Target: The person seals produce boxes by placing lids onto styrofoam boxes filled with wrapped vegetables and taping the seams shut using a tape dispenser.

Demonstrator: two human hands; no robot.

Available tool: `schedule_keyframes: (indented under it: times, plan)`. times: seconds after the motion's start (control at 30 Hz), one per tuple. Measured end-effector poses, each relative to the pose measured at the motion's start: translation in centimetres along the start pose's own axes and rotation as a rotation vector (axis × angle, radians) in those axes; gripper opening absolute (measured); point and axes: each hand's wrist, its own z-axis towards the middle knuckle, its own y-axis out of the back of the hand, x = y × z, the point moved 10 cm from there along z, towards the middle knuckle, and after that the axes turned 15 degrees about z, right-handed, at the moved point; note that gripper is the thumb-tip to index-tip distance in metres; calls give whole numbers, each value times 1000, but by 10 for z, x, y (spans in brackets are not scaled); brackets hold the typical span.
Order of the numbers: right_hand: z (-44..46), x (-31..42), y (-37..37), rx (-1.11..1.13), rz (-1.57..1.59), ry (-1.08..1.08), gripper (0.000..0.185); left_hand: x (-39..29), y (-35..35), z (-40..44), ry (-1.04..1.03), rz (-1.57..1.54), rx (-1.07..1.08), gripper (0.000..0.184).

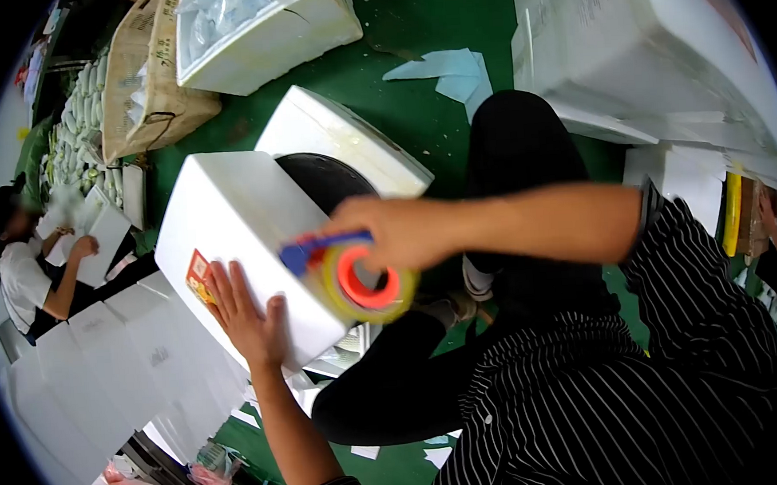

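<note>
My left hand [251, 322] lies with fingers stretched out against the side of a white foam box [212, 195], beside a red and yellow label [199, 275]. In my right hand [381, 230] is a tape dispenser [363, 284] with a blue part and a yellow roll on an orange-red core. It is blurred and sits over the box's right edge; whether the tape touches the box I cannot tell. Behind the box are a black round object [324, 177], partly hidden, and another white foam piece [360, 137].
An open foam box [283, 40] with clear plastic bags stands at the top, beside a woven sack [130, 85]. White boxes [590, 43] are stacked at right, others [120, 357] at lower left. Another person [26, 273] handles a white box. Blue sheet [458, 69] lies on the green floor.
</note>
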Motion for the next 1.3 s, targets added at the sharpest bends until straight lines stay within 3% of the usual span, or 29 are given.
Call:
schedule_keyframes:
  times: [0.03, 0.07, 0.1, 0.2, 0.3, 0.33, 0.43, 0.47, 0.53, 0.57, 0.73, 0.8, 0.87, 0.93, 1.07, 1.13, 1.3]
  plan:
    - [-29, -20, -14, -39, -58, 74, 67, 1, -1, 1, 9, -7, -15, 84]
    - [-61, -20, -26, -10, 84, -68, 65, -2, -1, -1, 16, -14, -24, 82]
    - [-88, -27, -34, -29, 75, -49, 65, -5, -1, 0, 64, -31, -15, 79]
    - [-143, -45, -51, -73, 196, -157, 67, -13, 2, -1, 420, -23, 8, 66]
    - [-176, -59, -52, -165, 156, -169, 69, -16, -5, -23, 1017, -1048, -331, 56]
    - [-184, -62, -54, -198, 124, -161, 69, -46, 10, -12, 1035, -1231, -322, 47]
    - [-197, -59, -40, -305, 123, -51, 70, -93, 61, 36, 282, -884, -101, 42]
    - [-204, -58, -37, -351, 154, -35, 70, -115, 85, 29, -123, -518, -125, 45]
    - [-204, -50, -22, -419, 246, -11, 70, -125, 60, -13, -486, -5, -140, 55]
    - [-203, -51, -17, -417, 235, -2, 70, -130, 47, -20, -452, 20, -135, 67]
    - [-195, -45, -25, -428, 241, 19, 69, -125, 39, 6, -233, -54, -52, 58]
    - [-193, -38, -37, -367, 225, -6, 69, -120, 40, 36, 51, -134, -60, 57]
    - [-202, -46, -61, -281, 202, -32, 67, -85, 35, 76, 537, -482, -113, 56]
    - [-216, -52, -71, -240, 161, -71, 67, -61, 54, 110, 682, -823, -369, 57]
    - [-216, -52, -64, -255, 185, -62, 68, -112, 38, 48, -267, 195, -96, 55]
    - [-216, -54, -68, -258, 220, -78, 69, -112, 30, 29, -176, -5, -162, 55]
    - [-219, -66, -105, -151, 267, -108, 70, -111, 29, 52, 33, -86, -138, 56]
